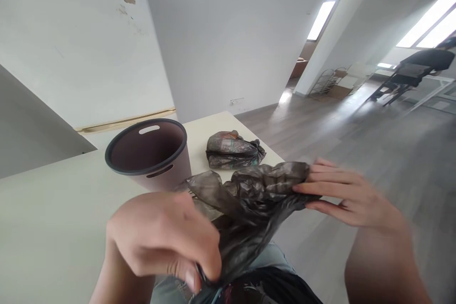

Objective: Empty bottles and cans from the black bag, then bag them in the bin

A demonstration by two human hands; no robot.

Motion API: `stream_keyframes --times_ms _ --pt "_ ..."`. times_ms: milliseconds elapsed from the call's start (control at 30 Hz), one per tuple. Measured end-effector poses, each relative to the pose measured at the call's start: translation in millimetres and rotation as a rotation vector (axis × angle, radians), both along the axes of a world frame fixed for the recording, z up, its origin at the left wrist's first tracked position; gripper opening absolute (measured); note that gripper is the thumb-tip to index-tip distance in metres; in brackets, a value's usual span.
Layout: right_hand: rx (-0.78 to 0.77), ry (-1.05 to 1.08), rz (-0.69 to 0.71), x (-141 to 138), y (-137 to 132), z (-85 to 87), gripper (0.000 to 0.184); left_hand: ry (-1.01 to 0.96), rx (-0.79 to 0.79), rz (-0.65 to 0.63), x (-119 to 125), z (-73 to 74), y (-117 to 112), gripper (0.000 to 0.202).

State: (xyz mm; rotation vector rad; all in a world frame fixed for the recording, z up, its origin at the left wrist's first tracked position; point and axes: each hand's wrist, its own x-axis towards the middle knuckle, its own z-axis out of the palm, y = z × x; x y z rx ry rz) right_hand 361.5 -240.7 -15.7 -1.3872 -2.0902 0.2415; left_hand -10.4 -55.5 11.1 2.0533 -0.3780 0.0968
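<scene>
Black plastic bag, nearer than the bin and to its right, stretched between left fingers clenched on one edge, and right fingers pinching its outer end

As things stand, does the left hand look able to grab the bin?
Probably not right away: the left hand is pinching the dark plastic bag, so it would likely have to let go first. The bin stands just beyond, and nothing solid seems in the way.
</scene>
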Motion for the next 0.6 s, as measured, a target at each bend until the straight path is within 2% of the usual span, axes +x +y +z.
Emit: stream_keyframes --times_ms 33,67,133,200,233,300,367,433,600 --pt "-0.013 -0.103 -0.029 2 -3 5.1 0.020 0.076 0.065 -0.067 -2 3.0 -2 0.007" --pt "-0.026 -0.203 -0.058 4 -6 9.1 0.021 0.139 0.119 -0.063 -2 4.9 -4 0.009" --pt "-0.011 -0.382 -0.065 7 -12 14.1 0.018 0.217 0.196 0.115 -2 5.3 -10 0.010" --pt "0.102 -0.529 -0.068 7 -18 16.4 0.024 0.259 0.226 0.297 0 2.2 -15 0.017" --pt "0.172 -0.587 -0.116 6 -21 16.8 0.029 0.274 0.229 0.374 1 0.1 -16 0.022" --pt "0.248 -0.675 -0.314 0 -26 16.7 0.038 0.319 0.249 0.535 5 -4.3 -17 0.028" --pt "0.228 -0.737 -0.550 -6 -30 15.4 0.045 0.385 0.325 0.750 10 -8.7 -16 0.034" --pt "0.166 -0.784 -0.679 -11 -32 13.0 0.050 0.434 0.441 0.924 17 -13.4 -16 0.039" --pt "0.102 -0.811 -0.724 -13 -30 2.2 0.060 0.351 0.638 1.172 37 -23.0 -19 0.070"
